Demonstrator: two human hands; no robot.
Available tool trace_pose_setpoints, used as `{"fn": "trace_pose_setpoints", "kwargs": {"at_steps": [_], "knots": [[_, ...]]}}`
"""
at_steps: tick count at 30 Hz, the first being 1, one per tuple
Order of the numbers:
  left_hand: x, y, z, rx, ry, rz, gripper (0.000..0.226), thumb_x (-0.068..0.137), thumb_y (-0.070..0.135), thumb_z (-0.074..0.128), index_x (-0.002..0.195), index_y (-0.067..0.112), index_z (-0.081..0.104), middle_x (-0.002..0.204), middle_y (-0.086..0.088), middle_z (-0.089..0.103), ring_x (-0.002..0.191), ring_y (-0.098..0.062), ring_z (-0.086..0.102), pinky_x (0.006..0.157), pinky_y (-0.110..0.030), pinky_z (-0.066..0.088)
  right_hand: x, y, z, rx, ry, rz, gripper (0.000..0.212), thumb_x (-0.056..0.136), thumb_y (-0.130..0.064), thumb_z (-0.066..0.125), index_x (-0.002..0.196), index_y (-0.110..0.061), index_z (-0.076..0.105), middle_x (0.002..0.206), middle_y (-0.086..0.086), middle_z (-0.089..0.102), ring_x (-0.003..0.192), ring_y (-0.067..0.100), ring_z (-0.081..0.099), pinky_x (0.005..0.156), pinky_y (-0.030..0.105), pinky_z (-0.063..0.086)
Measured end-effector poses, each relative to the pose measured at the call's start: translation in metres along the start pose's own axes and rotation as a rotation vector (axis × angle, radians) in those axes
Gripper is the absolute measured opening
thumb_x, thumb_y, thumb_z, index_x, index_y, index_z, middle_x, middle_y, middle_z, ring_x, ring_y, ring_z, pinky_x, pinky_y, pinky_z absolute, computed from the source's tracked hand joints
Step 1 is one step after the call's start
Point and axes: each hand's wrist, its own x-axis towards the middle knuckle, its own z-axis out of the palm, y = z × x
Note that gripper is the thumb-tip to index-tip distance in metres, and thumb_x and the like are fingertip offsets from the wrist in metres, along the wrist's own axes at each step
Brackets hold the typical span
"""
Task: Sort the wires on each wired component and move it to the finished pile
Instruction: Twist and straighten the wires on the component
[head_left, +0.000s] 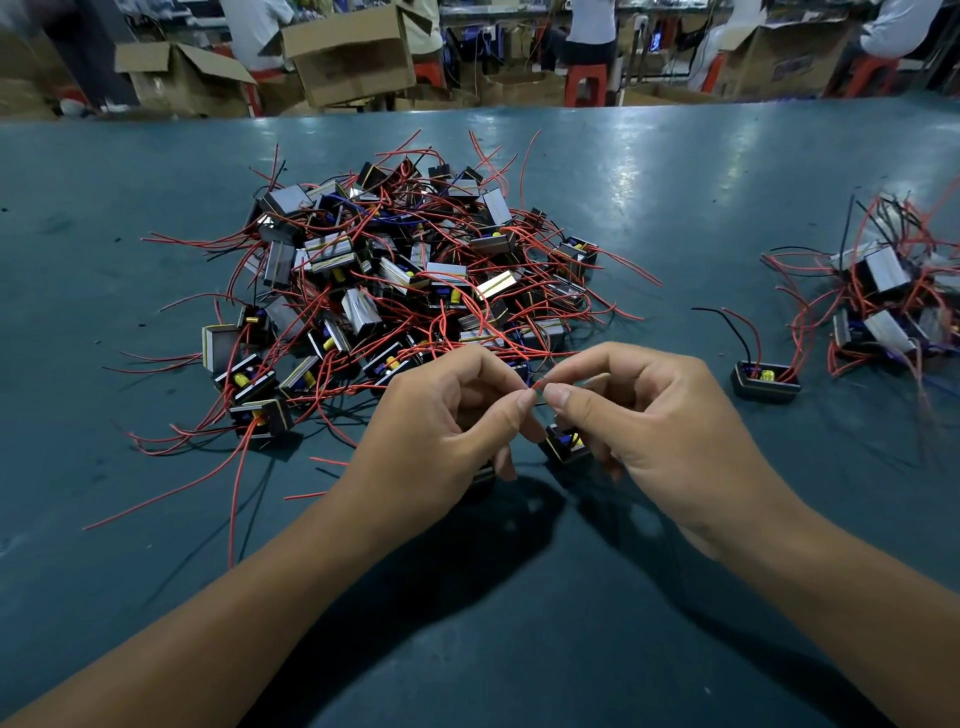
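Note:
A small black component (563, 444) with a yellow part hangs between my hands, just above the table. My left hand (447, 421) and my right hand (649, 415) meet at thumb and forefinger and pinch its red wire (540, 384) between them. A large heap of unsorted components (395, 280) with tangled red and black wires lies beyond my hands. A smaller pile (883, 301) sits at the right edge, with one single component (766, 382) lying beside it. Part of another black piece shows under my left hand.
The dark green table (519, 597) stretches to a far edge. Beyond it stand cardboard boxes (353, 52), red stools (587, 83) and several seated people. Loose red wires trail left of my left forearm.

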Motion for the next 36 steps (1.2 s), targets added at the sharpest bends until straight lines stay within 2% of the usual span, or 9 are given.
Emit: {"fn": "trace_pose_setpoints", "kwargs": {"at_steps": [2,6,9,11,14,16,22,28,36], "knots": [[0.0,0.0,0.0,0.003,-0.005,-0.002,0.007,0.098,0.012,0.063,0.092,0.007,0.062,0.082,-0.005,0.076,0.052,-0.024,0.065,0.056,-0.028,0.053,0.0,0.001,0.001,-0.002,0.006,-0.011,0.005,0.09,-0.02,0.071,0.086,-0.021,0.074,0.067,0.025,0.057,0.051,0.016,0.041,0.044,0.024,0.033],[0.0,0.002,0.0,0.008,-0.003,0.003,0.008,0.097,0.013,0.063,0.092,0.006,0.062,0.082,-0.005,0.076,0.052,-0.025,0.066,0.054,-0.032,0.055,0.0,0.003,0.003,-0.017,0.001,-0.044,0.005,0.09,-0.022,0.071,0.086,-0.021,0.073,0.06,0.001,0.055,0.051,0.006,0.043,0.048,0.015,0.034],[0.0,0.002,0.0,-0.001,0.007,-0.002,0.01,0.098,0.012,0.063,0.091,0.005,0.062,0.081,-0.006,0.076,0.052,-0.025,0.066,0.055,-0.03,0.055,-0.001,0.002,0.005,-0.017,-0.005,-0.063,0.004,0.09,-0.017,0.071,0.088,-0.02,0.072,0.063,-0.004,0.062,0.053,0.004,0.05,0.05,0.013,0.038],[0.0,0.002,0.0,0.0,0.006,-0.005,0.01,0.098,0.013,0.063,0.092,0.005,0.062,0.082,-0.006,0.076,0.052,-0.025,0.066,0.055,-0.03,0.055,-0.001,0.001,0.006,-0.009,-0.001,-0.074,0.004,0.089,-0.016,0.073,0.087,-0.02,0.071,0.068,-0.001,0.068,0.061,0.008,0.06,0.056,0.019,0.046],[0.0,0.002,0.0,-0.008,0.006,-0.004,0.01,0.098,0.013,0.063,0.091,0.005,0.062,0.081,-0.006,0.076,0.052,-0.024,0.066,0.055,-0.03,0.055,-0.003,-0.001,0.008,-0.031,0.016,-0.093,0.003,0.089,-0.018,0.072,0.086,-0.02,0.071,0.074,0.005,0.07,0.068,0.029,0.063,0.063,0.043,0.051],[0.0,0.002,0.0,-0.01,0.009,-0.004,0.01,0.097,0.012,0.064,0.091,0.005,0.062,0.081,-0.005,0.076,0.052,-0.023,0.067,0.055,-0.028,0.055,-0.003,-0.001,0.008,-0.044,0.022,-0.095,0.004,0.089,-0.018,0.07,0.085,-0.02,0.071,0.077,0.007,0.071,0.075,0.035,0.064,0.069,0.048,0.053],[-0.001,0.004,-0.001,-0.021,0.015,-0.015,0.01,0.096,0.012,0.065,0.091,0.003,0.064,0.082,-0.005,0.077,0.054,-0.025,0.069,0.056,-0.033,0.058,-0.004,0.002,0.014,0.106,0.043,-0.015,0.011,0.09,-0.009,0.069,0.082,-0.016,0.072,0.074,0.001,0.072,0.07,0.01,0.067,0.065,0.018,0.052],[-0.001,0.006,-0.001,-0.027,0.019,-0.022,0.014,0.094,0.017,0.065,0.091,0.003,0.065,0.081,-0.004,0.076,0.056,-0.024,0.07,0.058,-0.032,0.058,-0.005,0.0,0.017,0.167,0.067,0.011,0.006,0.089,-0.009,0.069,0.084,-0.012,0.07,0.072,0.001,0.071,0.066,0.01,0.066,0.062,0.015,0.049],[0.0,0.005,0.001,-0.039,0.021,-0.024,0.009,0.095,0.01,0.065,0.089,0.003,0.065,0.08,-0.005,0.076,0.056,-0.022,0.069,0.057,-0.029,0.057,-0.004,0.0,0.021,0.231,0.104,0.018,0.005,0.087,-0.005,0.07,0.083,-0.007,0.072,0.072,0.006,0.073,0.065,0.011,0.068,0.06,0.014,0.05]]}}
